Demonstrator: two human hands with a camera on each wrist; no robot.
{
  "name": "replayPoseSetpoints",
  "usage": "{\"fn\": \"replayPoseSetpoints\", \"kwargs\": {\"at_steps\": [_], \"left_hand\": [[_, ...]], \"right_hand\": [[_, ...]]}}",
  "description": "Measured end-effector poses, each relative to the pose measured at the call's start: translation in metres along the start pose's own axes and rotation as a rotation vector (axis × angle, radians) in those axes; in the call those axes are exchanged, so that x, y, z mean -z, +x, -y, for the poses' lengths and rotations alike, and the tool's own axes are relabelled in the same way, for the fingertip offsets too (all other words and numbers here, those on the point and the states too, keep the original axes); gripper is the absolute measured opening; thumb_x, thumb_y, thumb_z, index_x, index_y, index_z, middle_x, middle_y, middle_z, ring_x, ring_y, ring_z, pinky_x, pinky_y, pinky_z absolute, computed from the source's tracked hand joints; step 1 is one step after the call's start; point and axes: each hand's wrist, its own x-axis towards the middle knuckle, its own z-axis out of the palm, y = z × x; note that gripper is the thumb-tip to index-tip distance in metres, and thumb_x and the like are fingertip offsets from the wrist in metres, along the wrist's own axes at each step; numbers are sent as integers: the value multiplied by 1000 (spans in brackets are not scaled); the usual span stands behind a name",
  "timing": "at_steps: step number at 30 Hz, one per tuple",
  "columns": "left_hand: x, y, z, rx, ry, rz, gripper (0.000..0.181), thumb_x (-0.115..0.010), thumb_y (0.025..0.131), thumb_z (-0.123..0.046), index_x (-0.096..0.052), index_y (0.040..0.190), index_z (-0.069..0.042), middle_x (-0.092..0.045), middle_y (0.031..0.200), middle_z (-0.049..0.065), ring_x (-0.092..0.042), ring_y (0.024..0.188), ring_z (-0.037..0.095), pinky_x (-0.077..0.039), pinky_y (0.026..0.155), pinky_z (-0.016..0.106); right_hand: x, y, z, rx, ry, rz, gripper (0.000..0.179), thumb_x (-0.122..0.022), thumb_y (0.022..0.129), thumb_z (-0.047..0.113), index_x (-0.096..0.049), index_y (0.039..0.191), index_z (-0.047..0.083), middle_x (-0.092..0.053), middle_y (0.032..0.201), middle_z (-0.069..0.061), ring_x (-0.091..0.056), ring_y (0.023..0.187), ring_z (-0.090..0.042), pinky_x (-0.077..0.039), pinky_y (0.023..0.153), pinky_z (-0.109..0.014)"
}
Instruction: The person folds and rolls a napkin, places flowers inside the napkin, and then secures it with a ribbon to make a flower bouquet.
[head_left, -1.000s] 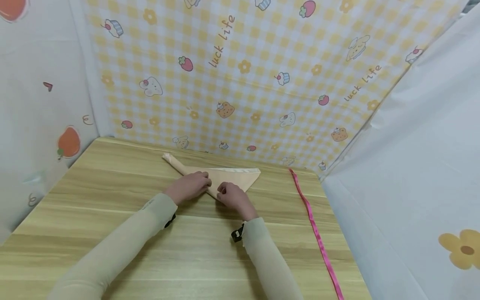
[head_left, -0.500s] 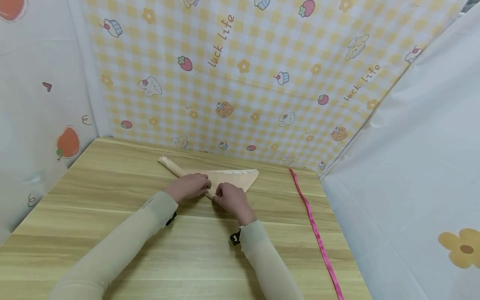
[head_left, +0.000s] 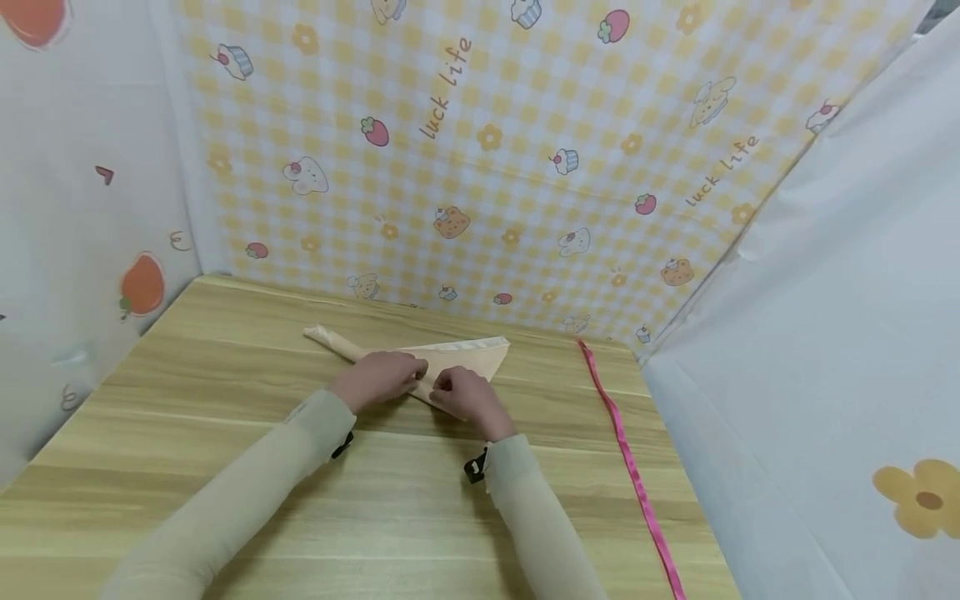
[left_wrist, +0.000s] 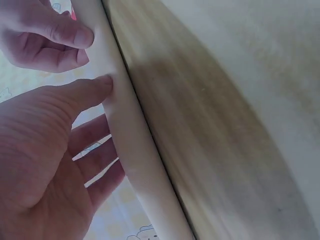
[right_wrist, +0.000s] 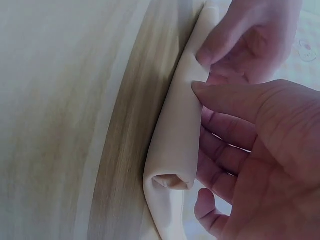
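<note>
A peach cloth [head_left: 480,358] lies near the back of the table, partly rolled into a slanting tube with a flat pointed flap on its far side. My left hand [head_left: 381,375] pinches the tube around its middle, thumb on the near face and fingers behind, as the left wrist view shows on the roll [left_wrist: 135,135]. Close beside it, my right hand [head_left: 468,396] grips the same tube nearer its right end. In the right wrist view that end of the roll [right_wrist: 172,130] is hollow, with the right thumb pressing its side.
A long pink ribbon [head_left: 626,442] runs down the right side of the wooden table [head_left: 405,508]. Behind the table hangs a yellow checked curtain [head_left: 465,167]. White sheets [head_left: 817,333] close off both sides.
The roll's left tip has shifted down and left, and the flap's right point has drawn in slightly. Both hands stay at the middle of the cloth, with small finger movements.
</note>
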Motion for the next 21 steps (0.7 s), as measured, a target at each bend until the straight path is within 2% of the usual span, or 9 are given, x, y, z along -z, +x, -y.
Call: {"fn": "replayPoseSetpoints", "kwargs": {"at_steps": [6,9,13,16,21], "left_hand": [[-4,-5,0,-46,119,-58,9,-74,101,-13,-82,105,-16,-68,96,2,-64,85,21,-57,77,41],[-7,-4,1,-48,123,-67,10,-75,102,-15,-84,105,-18,-68,96,1,-64,86,21,-56,77,40],[-8,-3,5,-66,77,-81,11,-75,102,-17,-85,108,-18,-68,95,0,-62,81,18,-53,74,37],[-7,-4,9,-87,40,-85,15,-74,103,-16,-84,113,-16,-70,98,1,-62,80,16,-53,74,37],[-9,-3,14,-91,12,-82,17,-71,105,-17,-83,117,-16,-69,100,0,-63,85,17,-54,80,41]], "right_hand": [[0,6,-11,15,103,52,16,-68,106,25,-77,98,14,-73,91,1,-57,72,-12,-49,73,-30],[0,5,-14,14,113,53,17,-67,107,26,-77,101,14,-74,93,1,-59,74,-13,-54,77,-35],[0,1,-11,24,24,3,17,-67,107,28,-77,106,16,-75,96,2,-63,80,-15,-52,100,-53],[-2,-1,-4,36,-57,-51,15,-69,106,29,-77,109,17,-76,98,3,-65,85,-16,-46,107,-62],[-6,-2,4,37,-142,-110,12,-75,102,27,-79,104,15,-75,90,3,-63,78,-15,-53,93,-55]]}}
